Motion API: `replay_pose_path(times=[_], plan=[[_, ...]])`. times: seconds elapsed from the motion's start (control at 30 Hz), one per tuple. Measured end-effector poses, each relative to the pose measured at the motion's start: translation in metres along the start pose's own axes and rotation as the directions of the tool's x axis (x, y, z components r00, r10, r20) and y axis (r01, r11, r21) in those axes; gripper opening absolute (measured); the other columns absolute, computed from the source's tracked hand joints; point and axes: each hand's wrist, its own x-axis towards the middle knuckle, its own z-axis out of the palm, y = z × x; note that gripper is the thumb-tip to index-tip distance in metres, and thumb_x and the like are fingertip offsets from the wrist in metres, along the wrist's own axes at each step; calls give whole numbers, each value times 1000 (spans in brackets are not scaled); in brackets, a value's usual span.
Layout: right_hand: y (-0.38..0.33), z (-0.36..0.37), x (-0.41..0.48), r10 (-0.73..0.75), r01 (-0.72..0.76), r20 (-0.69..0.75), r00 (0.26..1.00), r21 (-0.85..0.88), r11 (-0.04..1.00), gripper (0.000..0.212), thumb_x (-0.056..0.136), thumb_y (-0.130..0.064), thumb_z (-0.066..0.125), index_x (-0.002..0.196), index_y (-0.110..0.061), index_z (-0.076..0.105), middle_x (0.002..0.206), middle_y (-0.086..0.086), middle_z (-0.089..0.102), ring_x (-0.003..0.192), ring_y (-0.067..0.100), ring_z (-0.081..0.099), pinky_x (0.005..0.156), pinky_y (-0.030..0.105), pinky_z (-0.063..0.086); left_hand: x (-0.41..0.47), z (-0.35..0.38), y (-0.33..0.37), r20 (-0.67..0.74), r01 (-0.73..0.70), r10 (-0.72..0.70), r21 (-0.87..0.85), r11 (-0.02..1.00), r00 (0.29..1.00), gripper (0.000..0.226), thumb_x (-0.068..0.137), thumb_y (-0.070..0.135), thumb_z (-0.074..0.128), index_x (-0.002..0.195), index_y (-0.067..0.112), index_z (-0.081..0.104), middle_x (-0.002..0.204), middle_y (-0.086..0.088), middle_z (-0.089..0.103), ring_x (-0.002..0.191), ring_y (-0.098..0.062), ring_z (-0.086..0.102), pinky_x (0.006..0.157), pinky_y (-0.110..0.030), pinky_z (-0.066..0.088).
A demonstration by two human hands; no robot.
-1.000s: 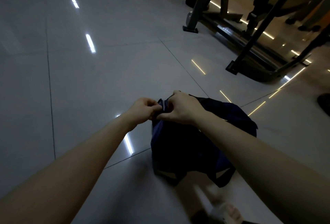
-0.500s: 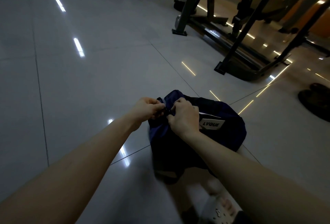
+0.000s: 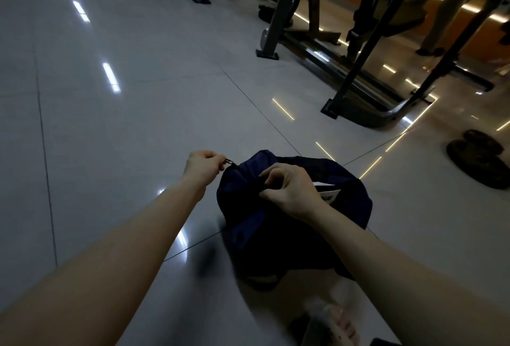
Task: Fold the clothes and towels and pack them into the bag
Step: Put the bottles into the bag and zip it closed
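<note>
A dark navy bag (image 3: 278, 238) stands on the tiled floor in front of me, with a white label partly showing behind my right wrist. My left hand (image 3: 202, 167) pinches a small black zipper pull (image 3: 229, 162) at the bag's upper left edge. My right hand (image 3: 289, 189) pinches the dark fabric on top of the bag, fingers curled. No clothes or towels are visible; the bag's inside is hidden.
Black metal gym machine frames (image 3: 356, 75) stand at the right back. A pair of dark sandals (image 3: 480, 159) lies on the floor at the right. My sandalled foot (image 3: 331, 323) shows at the bottom. Glossy grey tiles (image 3: 124, 125) stretch out to the left.
My hands were close together at the bag's top; now my left hand has drawn the zipper pull out to the left while the right hand stays on the fabric.
</note>
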Motion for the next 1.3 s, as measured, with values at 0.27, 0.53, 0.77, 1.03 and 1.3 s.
replay_pose_path(times=[0.27,0.53,0.77,1.03,1.3], plan=[[-17,-18,10,127,-67,187,974,-297,953,32,74,-44,72,75,-12,68,77,4,67,74,22,64,67,43,55,0,-9,-3,127,-132,125,44,990,984,21,95,15,63,88,-3,70,75,-6,66,67,-13,54,64,-23,43],[-47,33,30,87,-35,71,994,-543,839,76,74,-77,60,123,-18,61,129,3,55,121,24,49,106,45,38,-2,-20,-4,228,-217,192,92,972,954,21,95,17,65,82,3,72,72,-6,67,65,-11,57,63,-19,45],[-56,50,33,116,-79,23,993,-598,797,15,92,-34,59,88,-20,58,101,5,68,102,28,62,103,42,33,-1,-14,-10,238,-188,157,116,975,959,22,95,19,65,78,8,71,69,-3,66,62,-9,56,61,-21,43],[-45,32,45,214,-183,1,977,-514,838,18,88,-32,64,78,-18,62,64,-5,47,73,26,48,89,37,39,12,1,-5,297,-21,4,54,998,955,18,94,18,68,78,10,68,71,-4,64,63,-11,53,54,-21,36],[-39,12,40,220,-210,-18,975,-391,896,20,88,-33,70,76,-17,72,71,-1,67,70,20,64,71,33,51,29,-28,-63,104,236,-252,149,960,962,18,94,14,66,79,4,68,69,-8,58,55,-14,39,46,-22,25]])
